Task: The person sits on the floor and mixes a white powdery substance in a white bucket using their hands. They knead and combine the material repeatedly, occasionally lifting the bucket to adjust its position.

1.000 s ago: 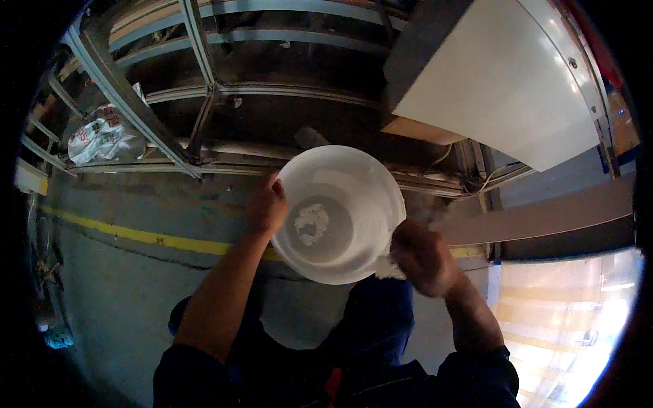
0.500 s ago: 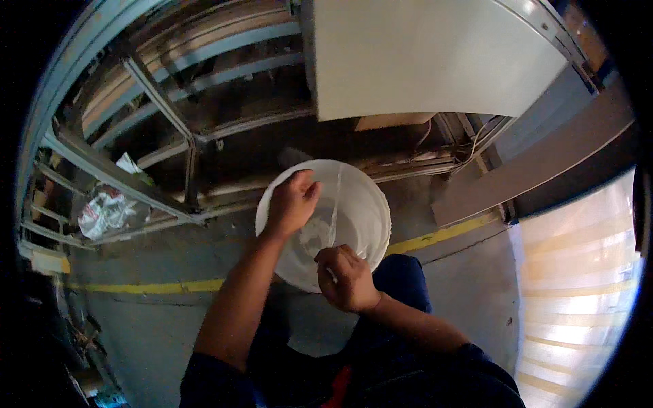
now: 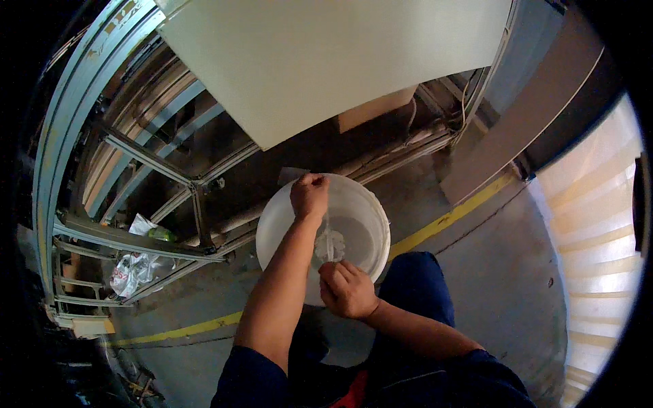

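Observation:
A round white bucket [image 3: 381, 221] stands on the floor in front of my legs. Across its mouth runs a thin, clear strip [image 3: 329, 234], stretched between my hands. My left hand [image 3: 309, 198] is at the far side of the bucket, fingers pinched on the strip's upper end. Near the bucket's close rim, my right hand [image 3: 348, 289] is curled closed around its lower end. Behind the strip, a crumpled translucent clump [image 3: 333, 246] lies in the bucket; what it is made of I cannot make out.
A metal frame rack [image 3: 190, 183] with a large pale panel [image 3: 326, 61] rises beyond the bucket. White plastic bags [image 3: 136, 272] lie at left. A brown board [image 3: 524, 109] leans at right, near a yellow floor line [image 3: 445, 217] and a translucent sheet [image 3: 602, 238].
My left hand has moved right and pinched the strip; its fingers were apart before. My right hand keeps its hold. The view has turned, so the surroundings appear shifted.

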Demonstrator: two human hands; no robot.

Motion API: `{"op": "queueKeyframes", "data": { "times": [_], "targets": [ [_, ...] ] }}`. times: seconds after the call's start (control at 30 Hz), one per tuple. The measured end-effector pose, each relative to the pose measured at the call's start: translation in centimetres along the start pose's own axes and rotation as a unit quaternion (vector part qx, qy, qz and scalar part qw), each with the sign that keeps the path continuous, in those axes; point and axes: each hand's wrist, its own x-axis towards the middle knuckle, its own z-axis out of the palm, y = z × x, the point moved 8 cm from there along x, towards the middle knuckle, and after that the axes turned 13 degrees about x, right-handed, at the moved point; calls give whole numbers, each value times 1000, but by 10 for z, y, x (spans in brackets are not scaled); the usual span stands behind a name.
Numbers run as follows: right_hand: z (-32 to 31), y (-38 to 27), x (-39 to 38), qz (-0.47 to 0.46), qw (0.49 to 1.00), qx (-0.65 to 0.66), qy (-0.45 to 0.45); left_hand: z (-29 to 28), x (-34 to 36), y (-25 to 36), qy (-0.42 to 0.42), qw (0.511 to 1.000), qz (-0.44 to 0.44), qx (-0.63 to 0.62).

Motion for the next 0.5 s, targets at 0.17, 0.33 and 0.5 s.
{"op": "queueKeyframes", "data": {
  "times": [0.17, 0.33, 0.5],
  "targets": [
    [0, 2, -1, -3, 1000, -16, 8, 0, -14, 11, -69, 996, 49, -32],
    [-2, 3, -2, -3, 1000, -10, 11, -6, -30, 25, -47, 988, 96, -112],
    [-5, 0, 0, -15, 1000, -13, 15, 7, -24, 13, -85, 972, 16, -218]
  ]
}}
